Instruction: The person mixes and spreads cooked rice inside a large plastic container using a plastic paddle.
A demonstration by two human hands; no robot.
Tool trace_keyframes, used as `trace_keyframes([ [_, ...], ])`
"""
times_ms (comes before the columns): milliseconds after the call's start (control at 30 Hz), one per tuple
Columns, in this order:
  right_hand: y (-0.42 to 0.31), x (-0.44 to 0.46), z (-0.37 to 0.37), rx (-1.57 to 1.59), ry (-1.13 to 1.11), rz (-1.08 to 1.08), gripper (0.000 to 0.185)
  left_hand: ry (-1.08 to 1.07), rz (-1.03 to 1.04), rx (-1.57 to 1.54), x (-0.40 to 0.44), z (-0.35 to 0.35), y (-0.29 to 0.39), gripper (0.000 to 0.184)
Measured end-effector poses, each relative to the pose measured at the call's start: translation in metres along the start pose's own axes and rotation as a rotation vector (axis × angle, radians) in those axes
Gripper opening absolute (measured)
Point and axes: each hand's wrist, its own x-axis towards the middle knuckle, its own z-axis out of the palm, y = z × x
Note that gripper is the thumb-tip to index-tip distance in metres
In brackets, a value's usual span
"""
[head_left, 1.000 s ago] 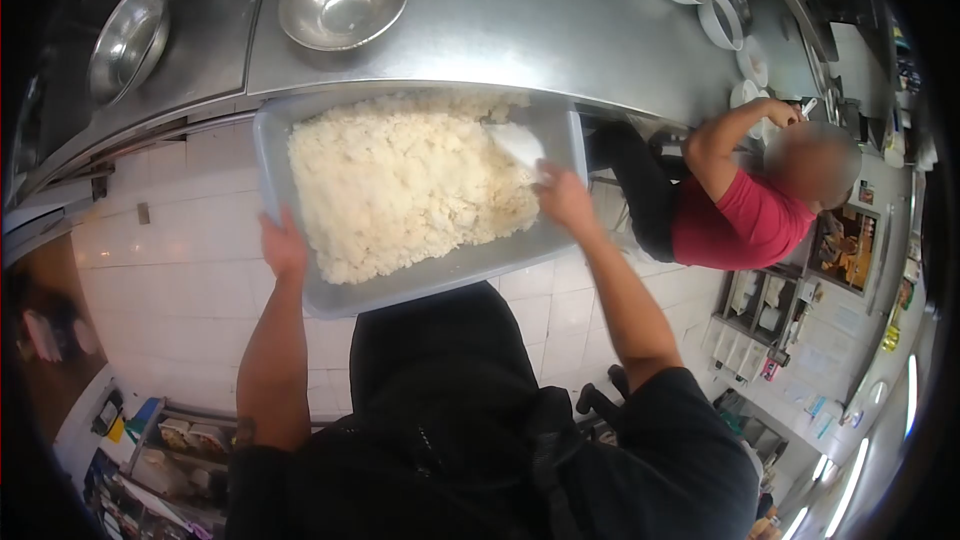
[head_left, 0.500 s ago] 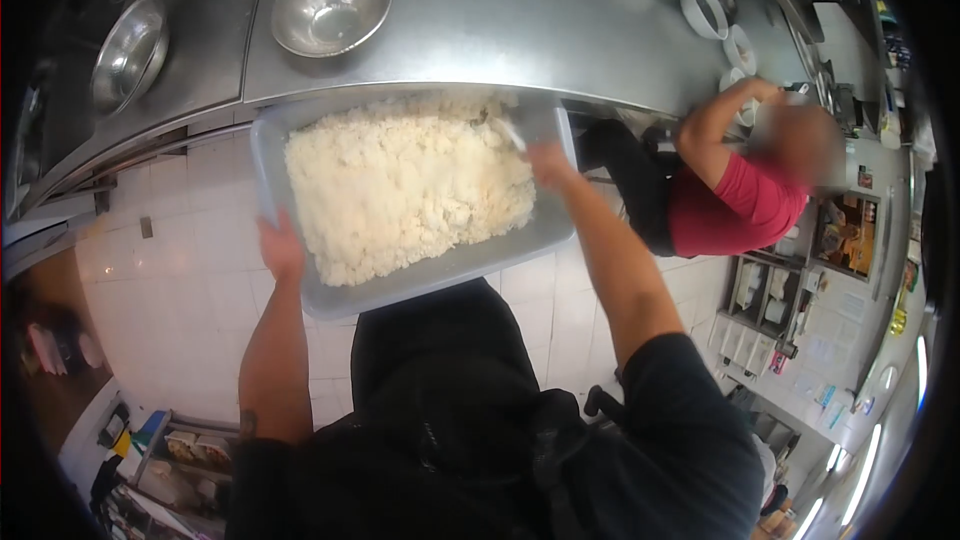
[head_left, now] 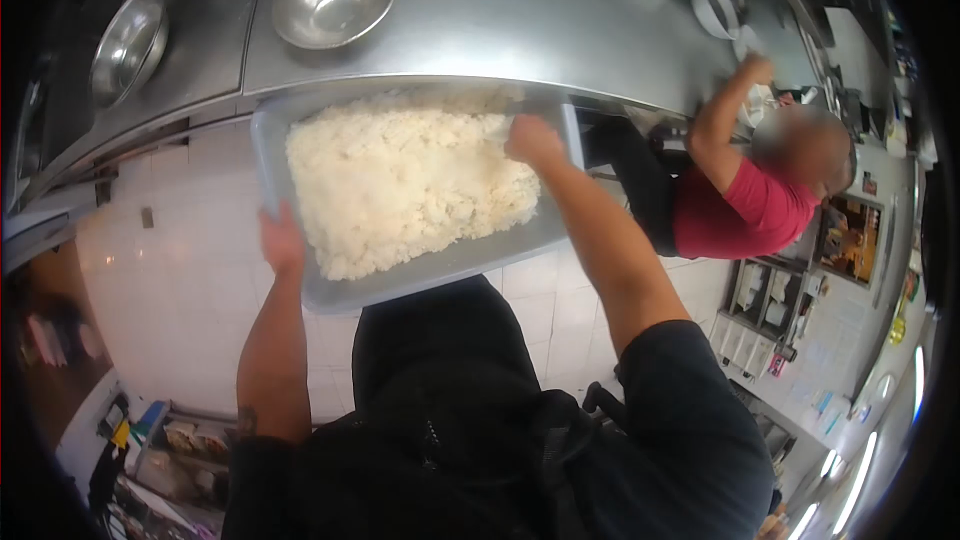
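Seemingly, the left hand [head_left: 283,242] clasps 1 tub [head_left: 440,268] while the right hand [head_left: 535,143], fisted over 1 rice heap [head_left: 405,185], hides any contents.

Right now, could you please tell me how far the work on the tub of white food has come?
The white food, probably rice, already lies spread in the tub. In hand: the left hand is at the tub's left side, the closed right hand at the food's right edge. Likely left: evening the lumpy surface.
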Motion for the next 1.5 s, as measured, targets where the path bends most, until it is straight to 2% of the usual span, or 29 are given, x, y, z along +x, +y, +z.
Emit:
trace_keyframes([
  [33,0.013,0.010,0.025,0.020,-0.024,0.003,0.032,0.061,0.019,0.002,0.001,0.001,0.003,0.051],
  [100,0.027,0.002,0.038,0.043,-0.025,0.004,0.033,0.022,0.020,0.000,0.004,-0.002,0.001,0.051],
  [167,0.051,-0.037,0.047,0.276,0.122,-0.044,0.036,-0.017,-0.018,0.007,0.007,-0.001,0.000,0.052],
  [267,0.064,-0.048,-0.001,0.363,0.126,0.064,0.041,-0.028,0.020,-0.006,-0.003,-0.005,-0.002,0.052],
  [333,0.056,-0.022,-0.019,0.280,0.147,0.033,0.042,-0.048,-0.017,0.021,-0.002,-0.014,0.016,0.051],
  [400,0.042,0.029,-0.020,0.204,0.152,-0.017,0.043,0.018,0.027,0.024,0.007,0.004,-0.001,0.051],
  [467,0.029,0.080,0.011,0.202,0.037,0.102,0.043,0.068,0.062,0.045,0.006,0.004,-0.018,0.051],
  [500,0.023,0.080,0.011,0.237,0.036,0.102,0.039,-0.019,0.006,0.055,0.007,0.000,-0.012,0.059],
  [533,0.023,0.070,0.012,0.416,0.027,0.147,0.041,-0.112,-0.052,0.061,0.002,-0.006,-0.007,0.069],
  [567,0.027,0.063,0.010,0.594,0.035,0.190,0.042,-0.119,-0.052,0.063,-0.001,-0.013,0.000,0.069],
  [633,0.028,0.046,0.065,0.625,0.271,0.110,0.042,-0.211,-0.101,0.012,0.000,-0.024,0.018,0.072],
  [700,-0.007,0.012,0.119,0.530,0.302,0.150,0.046,-0.161,-0.090,-0.002,0.003,-0.016,0.013,0.070],
  [767,-0.002,-0.019,0.138,0.561,0.288,0.131,0.049,-0.139,-0.066,0.008,0.003,-0.013,0.006,0.069],
  [800,0.012,-0.024,0.121,0.562,0.298,0.139,0.049,-0.127,-0.068,0.020,0.004,-0.011,0.007,0.066],
  [867,0.043,-0.040,0.049,0.245,0.151,-0.013,0.048,-0.116,-0.095,0.026,0.000,-0.011,0.009,0.063],
  [933,0.021,-0.061,-0.034,0.197,0.102,-0.022,0.039,-0.128,-0.087,-0.035,-0.004,-0.021,0.018,0.058],
  [967,0.018,-0.037,-0.036,0.195,0.097,-0.030,0.039,-0.124,-0.095,-0.032,-0.003,-0.019,0.019,0.058],
  [1033,0.009,0.023,-0.021,-0.072,0.067,-0.207,0.036,-0.127,-0.086,-0.015,-0.002,-0.019,0.015,0.058],
  [1067,-0.004,0.039,-0.008,-0.069,0.053,-0.219,0.036,-0.125,-0.097,-0.001,-0.003,-0.018,0.015,0.058],
  [1133,-0.037,0.058,0.023,0.115,0.071,0.010,0.048,-0.123,-0.095,-0.029,-0.003,-0.020,0.017,0.058],
  [1167,-0.034,0.051,0.050,0.120,0.054,0.023,0.048,-0.140,-0.094,-0.016,-0.007,-0.019,0.010,0.058],
  [1200,-0.027,0.038,0.079,0.271,0.094,0.022,0.055,-0.117,-0.078,-0.025,-0.011,-0.015,0.001,0.058],
  [1233,-0.027,0.035,0.084,0.422,0.163,0.003,0.061,-0.068,-0.056,-0.053,-0.002,-0.008,0.002,0.058],
  [1267,-0.030,0.028,0.084,0.422,0.179,-0.006,0.061,-0.055,-0.052,-0.064,0.006,-0.005,0.002,0.058],
  [1333,-0.020,-0.017,0.102,0.621,0.310,-0.091,0.072,0.027,0.024,-0.039,-0.004,-0.002,-0.007,0.052],
  [1367,-0.006,-0.040,0.105,0.616,0.317,-0.071,0.072,0.009,0.034,-0.047,-0.006,-0.004,-0.002,0.052],
  [1433,0.026,-0.076,0.091,0.546,0.319,-0.348,0.073,-0.053,-0.032,-0.113,-0.006,-0.015,0.011,0.053],
  [1500,0.058,-0.108,0.046,0.355,0.147,-0.205,0.068,-0.048,-0.030,-0.095,-0.004,-0.010,0.004,0.054],
])
